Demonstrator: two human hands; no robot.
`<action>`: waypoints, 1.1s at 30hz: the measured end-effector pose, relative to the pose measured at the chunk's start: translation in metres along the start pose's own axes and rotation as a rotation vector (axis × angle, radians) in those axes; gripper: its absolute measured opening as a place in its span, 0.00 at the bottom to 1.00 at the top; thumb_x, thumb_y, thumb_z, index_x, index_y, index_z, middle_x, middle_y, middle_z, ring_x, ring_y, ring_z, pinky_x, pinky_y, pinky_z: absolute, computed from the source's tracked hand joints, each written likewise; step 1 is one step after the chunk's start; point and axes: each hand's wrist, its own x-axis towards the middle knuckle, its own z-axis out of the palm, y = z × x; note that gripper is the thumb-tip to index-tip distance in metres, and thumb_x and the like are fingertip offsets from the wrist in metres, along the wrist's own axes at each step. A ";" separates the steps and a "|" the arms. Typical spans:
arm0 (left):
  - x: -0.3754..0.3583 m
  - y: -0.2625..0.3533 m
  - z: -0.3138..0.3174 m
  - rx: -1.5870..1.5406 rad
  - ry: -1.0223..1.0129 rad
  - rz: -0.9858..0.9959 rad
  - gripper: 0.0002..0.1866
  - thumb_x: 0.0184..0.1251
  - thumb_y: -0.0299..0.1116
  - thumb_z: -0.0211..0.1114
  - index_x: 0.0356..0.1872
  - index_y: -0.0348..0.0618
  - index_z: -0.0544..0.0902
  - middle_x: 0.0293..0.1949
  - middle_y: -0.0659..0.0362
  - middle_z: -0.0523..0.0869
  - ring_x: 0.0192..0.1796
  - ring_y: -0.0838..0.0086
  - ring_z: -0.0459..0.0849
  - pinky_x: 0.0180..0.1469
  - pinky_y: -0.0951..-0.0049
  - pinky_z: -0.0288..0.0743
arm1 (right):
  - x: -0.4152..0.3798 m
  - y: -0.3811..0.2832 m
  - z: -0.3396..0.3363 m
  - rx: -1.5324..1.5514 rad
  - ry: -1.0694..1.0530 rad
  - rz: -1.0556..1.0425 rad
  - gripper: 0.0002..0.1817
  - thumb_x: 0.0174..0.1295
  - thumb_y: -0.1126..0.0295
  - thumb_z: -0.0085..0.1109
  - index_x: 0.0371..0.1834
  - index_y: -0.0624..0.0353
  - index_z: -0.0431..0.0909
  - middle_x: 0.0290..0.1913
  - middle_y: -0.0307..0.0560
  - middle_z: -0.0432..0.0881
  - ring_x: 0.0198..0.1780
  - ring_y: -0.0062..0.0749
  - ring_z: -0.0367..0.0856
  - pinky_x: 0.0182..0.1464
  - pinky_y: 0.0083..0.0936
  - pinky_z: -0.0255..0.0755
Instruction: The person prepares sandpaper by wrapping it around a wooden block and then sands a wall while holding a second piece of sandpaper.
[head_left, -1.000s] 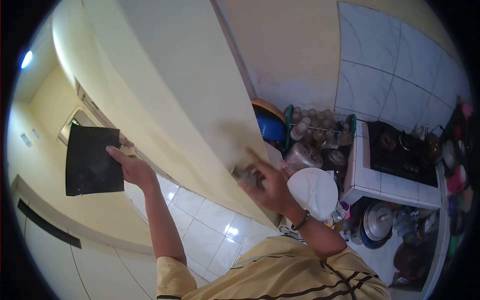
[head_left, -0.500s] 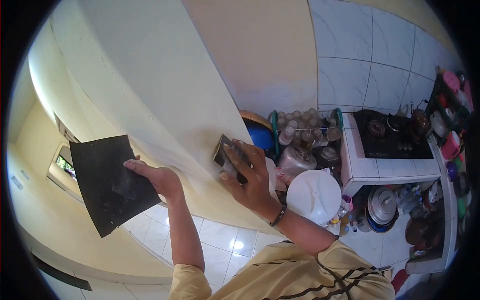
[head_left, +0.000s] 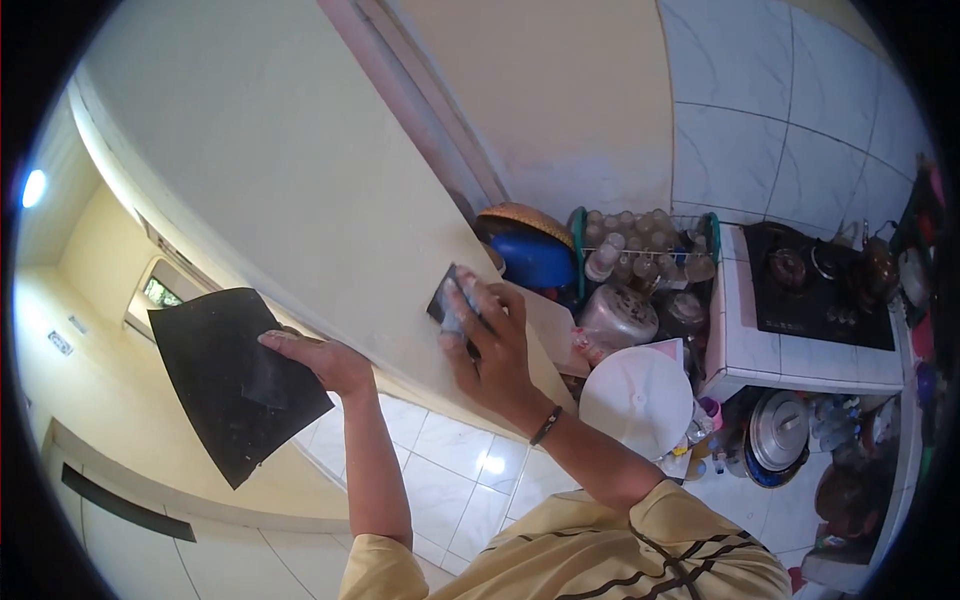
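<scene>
A person in a tan shirt (head_left: 560, 550) with dark stripes is standing beside a pale wall (head_left: 300, 200), both arms reaching forward. The left hand (head_left: 325, 358) is gripping a large black sheet (head_left: 215, 365) by its right-hand side, the thumb lying over the face and the grip pinching that edge. The sheet is hanging at a tilt, its lowest corner pointing down, and pale specks are showing on its surface. The right hand (head_left: 490, 340) is clasping a small dark pad (head_left: 442, 300), the fingers spreading over its back, and the pad is resting against the wall near its right-hand edge. A dark band (head_left: 545, 425) is circling the right wrist.

Beyond that edge, a blue bowl (head_left: 535, 262) is leaning near a rack of glasses (head_left: 650, 245), and a metal pot (head_left: 620, 315) is sitting just below the rack. A round white lid (head_left: 637, 400) is lying near the right forearm. Farther to my right, a black stove (head_left: 820, 300) is occupying a tiled worktop (head_left: 765, 365), and a lidded silver pot (head_left: 780, 430) is standing underneath. Glossy white tiles (head_left: 440, 455) are covering the floor below the hands.
</scene>
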 end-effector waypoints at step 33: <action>0.025 -0.012 0.000 -0.513 0.104 -0.087 0.24 0.81 0.54 0.39 0.54 0.44 0.73 0.43 0.61 0.81 0.46 0.79 0.80 0.52 0.73 0.74 | -0.087 0.026 -0.013 0.100 -0.079 0.230 0.31 0.64 0.59 0.57 0.71 0.57 0.67 0.72 0.63 0.59 0.63 0.57 0.60 0.66 0.49 0.55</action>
